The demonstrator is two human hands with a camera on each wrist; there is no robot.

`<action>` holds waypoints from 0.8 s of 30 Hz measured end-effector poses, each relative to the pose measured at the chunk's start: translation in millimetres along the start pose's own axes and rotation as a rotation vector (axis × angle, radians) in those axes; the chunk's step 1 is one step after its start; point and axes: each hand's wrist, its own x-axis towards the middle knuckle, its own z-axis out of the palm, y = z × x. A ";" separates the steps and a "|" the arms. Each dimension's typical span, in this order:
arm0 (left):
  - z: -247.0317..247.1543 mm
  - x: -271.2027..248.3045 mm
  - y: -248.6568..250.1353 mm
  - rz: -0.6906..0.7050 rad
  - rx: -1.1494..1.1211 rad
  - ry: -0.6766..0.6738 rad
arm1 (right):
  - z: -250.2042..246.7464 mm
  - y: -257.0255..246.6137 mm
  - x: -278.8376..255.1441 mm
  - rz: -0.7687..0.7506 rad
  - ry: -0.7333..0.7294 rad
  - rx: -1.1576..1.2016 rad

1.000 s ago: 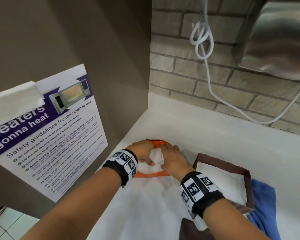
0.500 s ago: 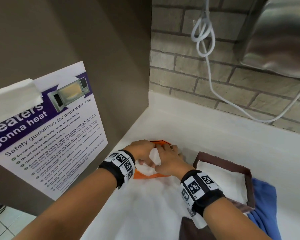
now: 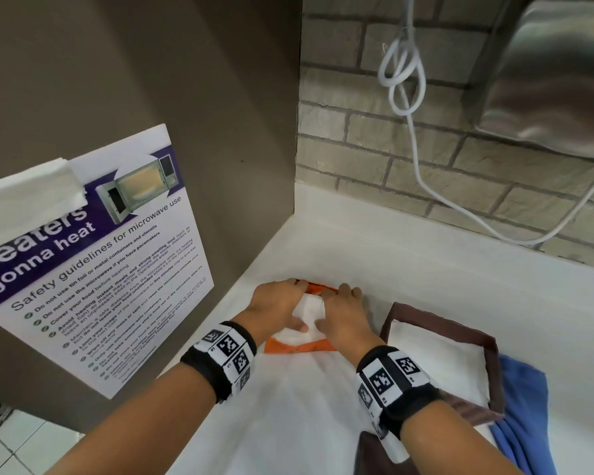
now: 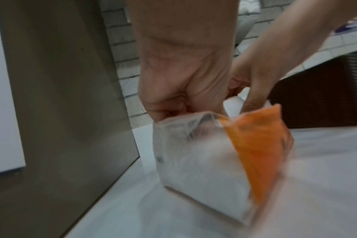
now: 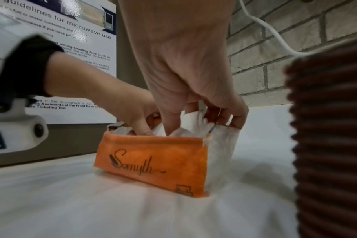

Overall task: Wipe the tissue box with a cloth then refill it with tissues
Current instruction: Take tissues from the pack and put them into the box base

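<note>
Tissue pack [image 5: 153, 162]: soft plastic wrapper, orange printed panels with clear ends, white tissues [image 3: 308, 311] showing through; block-shaped, crumpled at the torn top; cursive black lettering on the orange side; resting on the white counter [image 3: 443, 279] in the corner by the grey panel.
Left hand [image 3: 277, 305]: fingers curled over the far top edge of the pack, thumb [image 3: 297, 325] pressed on the tissues; gripping the wrapper's opening.
Right hand [image 3: 345, 318]: fingers hooked over the pack's right top edge, thumb tucked into the opening against the tissues; gripping wrapper and tissues, thumbs nearly touching.
Tissue box [image 3: 491, 371]: dark brown, ribbed woven sides, square open top, a folded white stack inside; just to the right of the pack, apart from both hands.
Cloth [image 3: 522, 416]: blue, soft, rumpled; lying against the box's right side.
Poster [image 3: 117, 269]: glossy white and purple sheet on the grey panel, microwave photo printed at its top.
Wall: pale rough brick, a looped white cable [image 3: 402, 70] hanging, brushed metal housing [image 3: 556, 80] at upper right.
Change from half a second before: hands in the same spot on the pack, spread slightly wider; more white tissue exposed between the thumbs; box and cloth unmoved.
</note>
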 end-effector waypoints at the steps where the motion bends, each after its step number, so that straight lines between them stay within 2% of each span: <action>1: 1.5 -1.0 1.2 0.006 0.017 0.028 | 0.1 0.8 0.2 0.006 0.002 0.006; 8: 4.6 -6.9 5.3 0.011 0.021 0.121 | 4.9 -4.0 5.0 -0.026 0.024 0.035; 11: 6.7 -7.3 4.2 0.020 -0.014 0.166 | 3.0 -3.9 2.5 -0.030 0.087 0.052; 15: 5.6 -10.4 0.0 0.015 -0.018 0.170 | -1.2 -0.6 0.8 -0.051 0.090 0.084; 20: -11.4 -10.9 -12.0 -0.019 0.001 0.054 | -11.2 9.0 -1.9 -0.015 -0.003 0.296; 24: -19.2 -9.4 -32.2 -0.100 -0.189 0.020 | -20.4 17.3 -7.9 0.081 0.012 0.614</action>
